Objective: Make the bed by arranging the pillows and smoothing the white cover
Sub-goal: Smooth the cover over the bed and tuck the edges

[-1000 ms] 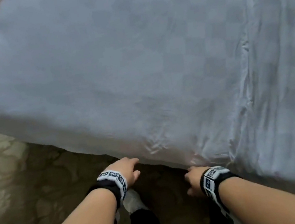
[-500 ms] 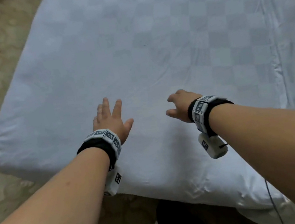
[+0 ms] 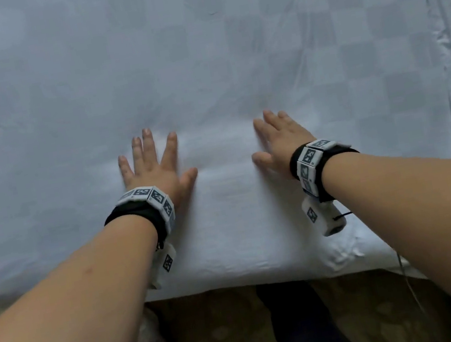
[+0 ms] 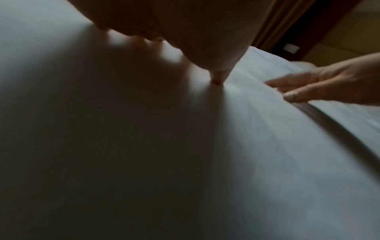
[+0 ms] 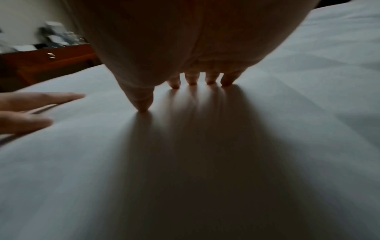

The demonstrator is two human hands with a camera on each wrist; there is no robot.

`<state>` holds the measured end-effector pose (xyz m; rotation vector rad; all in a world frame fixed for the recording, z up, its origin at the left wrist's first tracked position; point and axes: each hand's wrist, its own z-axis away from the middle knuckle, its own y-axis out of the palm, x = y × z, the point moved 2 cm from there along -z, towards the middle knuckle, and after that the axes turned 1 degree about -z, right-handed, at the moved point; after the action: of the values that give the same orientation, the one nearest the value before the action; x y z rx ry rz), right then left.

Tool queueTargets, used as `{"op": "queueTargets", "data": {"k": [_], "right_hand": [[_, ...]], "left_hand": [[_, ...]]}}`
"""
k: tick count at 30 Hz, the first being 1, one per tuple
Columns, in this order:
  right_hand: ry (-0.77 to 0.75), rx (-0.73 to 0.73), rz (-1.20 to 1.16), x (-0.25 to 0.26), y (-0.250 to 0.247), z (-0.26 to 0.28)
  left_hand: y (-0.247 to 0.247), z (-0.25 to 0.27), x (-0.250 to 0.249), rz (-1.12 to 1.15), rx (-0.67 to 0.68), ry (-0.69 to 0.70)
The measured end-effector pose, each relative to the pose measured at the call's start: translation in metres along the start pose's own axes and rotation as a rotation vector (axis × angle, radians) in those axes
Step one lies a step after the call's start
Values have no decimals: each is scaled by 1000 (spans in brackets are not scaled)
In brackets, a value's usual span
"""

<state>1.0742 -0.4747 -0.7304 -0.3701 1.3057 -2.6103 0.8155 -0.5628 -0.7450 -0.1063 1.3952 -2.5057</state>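
The white checkered cover (image 3: pixel 213 53) fills the head view and lies over the bed. My left hand (image 3: pixel 154 164) rests flat on it near the front edge, fingers spread and straight. My right hand (image 3: pixel 278 139) lies flat on the cover a little to the right, palm down, fingers straight. In the left wrist view the left hand (image 4: pixel 185 40) hovers dark over the cover (image 4: pixel 267 146), with the right hand (image 4: pixel 312 87) beside it. In the right wrist view the right hand's fingertips (image 5: pixel 192 81) touch the cover (image 5: pixel 287 113). No pillows are in view.
A long crease (image 3: pixel 445 44) runs down the cover at the right. Patterned carpet (image 3: pixel 230 334) and my dark-trousered legs (image 3: pixel 300 322) show below the bed's front edge. A wooden desk (image 5: pixel 51 60) with clutter stands beyond the bed in the right wrist view.
Both hands rose from the bed's lower edge onto the top of the cover, moved forward, and flattened out with fingers spread. The view shifted further over the bed.
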Motion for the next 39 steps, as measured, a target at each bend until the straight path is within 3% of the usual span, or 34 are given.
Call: {"op": "queueTargets", "data": {"k": [3,8,11,14,17,20,22,24,27,30,33,35,37,38,39], "right_hand": [[165,-61,-44,3,38,38],[413,-66,-214,34,121,117],[471,12,-304,55,163,172],[426,162,-438,53,184,220],[415,267,-480,23,169,230],[508,67,-441,-36,142,230],[571,-185,-479,-81,127,218],[593,-347,-489,-123,123,207],[653,-396,-497,-166,149,200],[639,-406,-383,-173,206,218],[674,-271,-428,-164,247,254],[768,-35,-572,-161,259,275],[856,287,-630,-165,251,290],[864,351,-596,-167,242,293],[872,323,-553,-168,231,293]], "left_hand": [[29,22,25,-57,-30,134],[62,73,60,-199,42,285],[80,111,74,-269,91,327],[84,150,65,-375,147,411],[67,158,22,-440,205,614],[55,144,-67,-384,95,890],[54,129,-134,-338,-44,933],[66,120,-199,-381,-96,939],[115,123,-257,-529,-64,989],[168,159,-251,-677,13,1013],[201,203,-213,-799,251,1199],[203,216,-187,-814,443,1296],[186,206,-176,-773,390,1296],[172,197,-176,-735,320,1273],[156,185,-178,-700,221,1252]]}}
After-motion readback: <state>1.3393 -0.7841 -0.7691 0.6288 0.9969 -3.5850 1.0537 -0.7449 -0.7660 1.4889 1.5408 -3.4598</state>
